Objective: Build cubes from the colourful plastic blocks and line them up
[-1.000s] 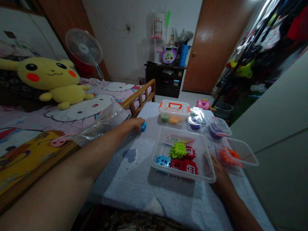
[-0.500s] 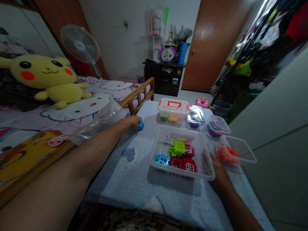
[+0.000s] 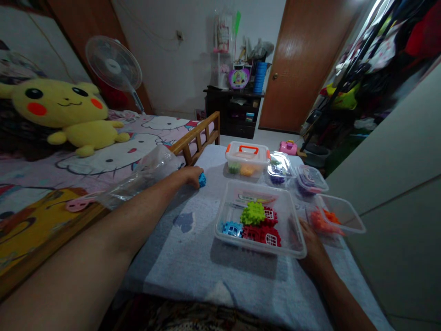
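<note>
My left hand [image 3: 191,176] is at the far left edge of the cloth-covered table, its fingers closed around blue toy building blocks [image 3: 202,179]. The hand hides part of them. A clear open plastic box [image 3: 223,193] stands in front of me with lime green blocks [image 3: 253,213], dark red blocks [image 3: 257,232] and a light blue window block [image 3: 232,229] in it. My right hand [image 3: 312,246] grips this box at its right wall, the fingers partly hidden behind the plastic.
Behind the box stands a lidded container [image 3: 247,158] with an orange handle. Two clear lidded tubs [image 3: 279,166] are to its right, and an open tub [image 3: 354,216] holds orange pieces. A crumpled clear plastic bag [image 3: 151,168] lies by the wooden bed rail [image 3: 196,138].
Both hands stay almost where they were, the left on the blue blocks and the right at the box. The whole view has shifted very slightly.
</note>
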Demonstrator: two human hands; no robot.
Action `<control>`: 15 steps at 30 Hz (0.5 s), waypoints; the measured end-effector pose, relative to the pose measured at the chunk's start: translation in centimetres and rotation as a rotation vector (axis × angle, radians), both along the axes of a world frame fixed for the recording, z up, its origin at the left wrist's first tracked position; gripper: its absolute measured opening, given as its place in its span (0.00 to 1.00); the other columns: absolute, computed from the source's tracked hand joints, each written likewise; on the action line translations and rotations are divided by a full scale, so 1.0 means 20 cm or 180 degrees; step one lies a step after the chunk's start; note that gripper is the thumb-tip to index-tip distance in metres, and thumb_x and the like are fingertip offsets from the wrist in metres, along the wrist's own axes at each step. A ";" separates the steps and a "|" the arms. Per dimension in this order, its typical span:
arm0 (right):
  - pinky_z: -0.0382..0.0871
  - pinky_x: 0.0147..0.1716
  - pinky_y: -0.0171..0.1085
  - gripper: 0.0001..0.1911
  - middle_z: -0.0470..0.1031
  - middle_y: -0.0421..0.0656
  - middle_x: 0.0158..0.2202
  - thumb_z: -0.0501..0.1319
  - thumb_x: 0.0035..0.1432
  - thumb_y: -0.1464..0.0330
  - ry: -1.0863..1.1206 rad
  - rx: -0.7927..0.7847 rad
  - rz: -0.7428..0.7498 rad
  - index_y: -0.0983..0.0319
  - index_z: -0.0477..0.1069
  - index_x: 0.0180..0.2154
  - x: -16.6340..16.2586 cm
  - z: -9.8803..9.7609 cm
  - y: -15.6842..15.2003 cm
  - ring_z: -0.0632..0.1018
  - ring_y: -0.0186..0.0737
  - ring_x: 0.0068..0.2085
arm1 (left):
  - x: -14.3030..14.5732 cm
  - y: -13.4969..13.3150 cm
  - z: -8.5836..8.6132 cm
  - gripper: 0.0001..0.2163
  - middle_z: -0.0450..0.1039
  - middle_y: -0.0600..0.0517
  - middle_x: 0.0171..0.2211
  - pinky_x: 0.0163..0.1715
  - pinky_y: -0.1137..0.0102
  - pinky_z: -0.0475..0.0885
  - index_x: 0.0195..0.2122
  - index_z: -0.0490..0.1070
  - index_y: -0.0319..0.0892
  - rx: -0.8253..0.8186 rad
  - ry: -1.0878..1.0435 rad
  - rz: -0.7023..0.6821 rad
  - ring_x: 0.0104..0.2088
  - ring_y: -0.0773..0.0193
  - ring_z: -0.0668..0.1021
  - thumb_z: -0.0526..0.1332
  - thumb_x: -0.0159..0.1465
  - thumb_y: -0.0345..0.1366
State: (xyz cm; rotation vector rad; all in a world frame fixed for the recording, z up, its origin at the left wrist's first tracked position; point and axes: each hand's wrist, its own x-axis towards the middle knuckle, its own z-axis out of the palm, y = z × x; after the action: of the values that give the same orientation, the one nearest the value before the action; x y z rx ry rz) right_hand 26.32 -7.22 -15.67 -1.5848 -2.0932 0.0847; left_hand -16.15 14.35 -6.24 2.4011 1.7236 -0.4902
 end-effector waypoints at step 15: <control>0.66 0.60 0.52 0.23 0.70 0.55 0.58 0.49 0.65 0.69 -0.0081 -0.0042 -0.0220 0.65 0.69 0.58 -0.03 0.00 0.00 0.70 0.50 0.60 | -0.02 -0.04 0.03 0.17 0.73 0.52 0.32 0.30 0.73 0.65 0.34 0.69 0.40 0.0178 -0.0063 -0.0055 0.34 0.61 0.74 0.69 0.44 0.37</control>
State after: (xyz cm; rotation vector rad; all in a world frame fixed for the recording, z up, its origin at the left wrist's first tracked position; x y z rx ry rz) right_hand 25.77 -7.18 -15.74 -1.6728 -2.0588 0.0549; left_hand -16.47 13.61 -5.71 2.4524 1.7323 -0.4244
